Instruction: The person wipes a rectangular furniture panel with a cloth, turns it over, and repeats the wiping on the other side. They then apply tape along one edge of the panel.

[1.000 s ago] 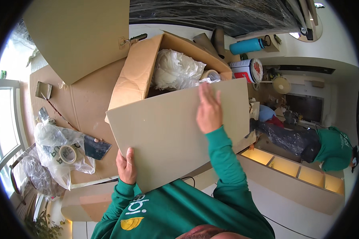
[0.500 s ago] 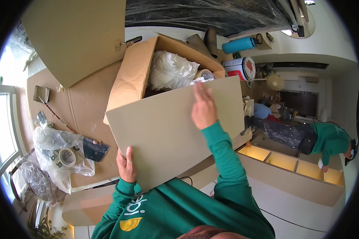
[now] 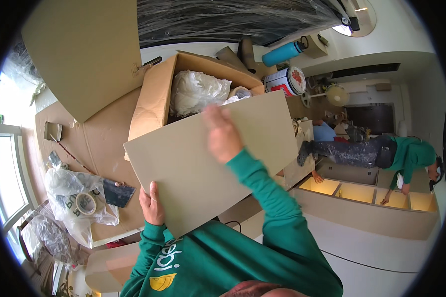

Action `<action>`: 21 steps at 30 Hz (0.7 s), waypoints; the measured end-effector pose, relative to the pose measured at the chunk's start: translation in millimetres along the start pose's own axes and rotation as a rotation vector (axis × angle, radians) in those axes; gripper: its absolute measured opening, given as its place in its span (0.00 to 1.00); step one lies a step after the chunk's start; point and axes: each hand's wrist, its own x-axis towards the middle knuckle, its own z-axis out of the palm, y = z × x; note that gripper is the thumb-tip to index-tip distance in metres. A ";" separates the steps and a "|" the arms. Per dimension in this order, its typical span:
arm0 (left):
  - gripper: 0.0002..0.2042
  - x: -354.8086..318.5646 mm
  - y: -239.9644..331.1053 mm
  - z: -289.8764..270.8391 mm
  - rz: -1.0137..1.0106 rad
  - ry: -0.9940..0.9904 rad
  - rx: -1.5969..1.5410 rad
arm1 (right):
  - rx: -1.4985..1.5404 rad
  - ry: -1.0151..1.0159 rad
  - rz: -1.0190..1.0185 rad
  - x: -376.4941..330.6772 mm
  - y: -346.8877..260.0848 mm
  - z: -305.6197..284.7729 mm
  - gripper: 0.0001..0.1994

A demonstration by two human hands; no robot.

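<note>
A flat beige board (image 3: 252, 148) lies tilted in front of me, its lower edge against my body. My left hand (image 3: 152, 204) grips its left edge near the lower corner, thumb on the face and fingers hidden behind. Over the board's upper part is my right hand (image 3: 220, 132), blurred by motion, fingers stretched out toward the upper edge. Whether anything is under its palm I cannot make out. Just beyond the board stands an open cardboard box (image 3: 151, 96). Inside it are crumpled white plastic (image 3: 198, 91) and a roll of tape (image 3: 240, 92).
At left, cardboard sheeting (image 3: 101, 136) carries a plastic bag (image 3: 67, 185), a tape roll (image 3: 85, 203) and a dark flat blade (image 3: 119, 192). A large beige panel (image 3: 84, 54) rises behind. A paint can (image 3: 285, 81) and blue bottle (image 3: 282, 53) stand beyond; a co-worker (image 3: 401, 156) bends over lit compartments (image 3: 357, 192).
My right hand has slid left across the board from near its upper middle. The left hand keeps its hold. The view has shifted slightly, and the co-worker's hand has moved into a lit compartment.
</note>
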 end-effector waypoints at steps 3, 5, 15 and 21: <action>0.18 -0.9 -5.8 -3.9 -0.030 -0.010 -0.054 | 0.106 -0.029 -0.128 11.5 -52.9 -3.5 0.29; 0.18 -1.6 -8.4 -7.9 -0.011 -0.017 -0.005 | 0.063 -0.019 -0.094 7.9 -34.9 -10.3 0.29; 0.17 0.5 -5.6 -1.9 0.004 -0.026 -0.006 | 0.028 0.038 -0.027 -1.9 7.8 10.1 0.28; 0.17 -0.6 -5.2 -0.1 0.070 0.025 0.040 | -0.016 -0.006 -0.037 1.0 33.9 -14.1 0.29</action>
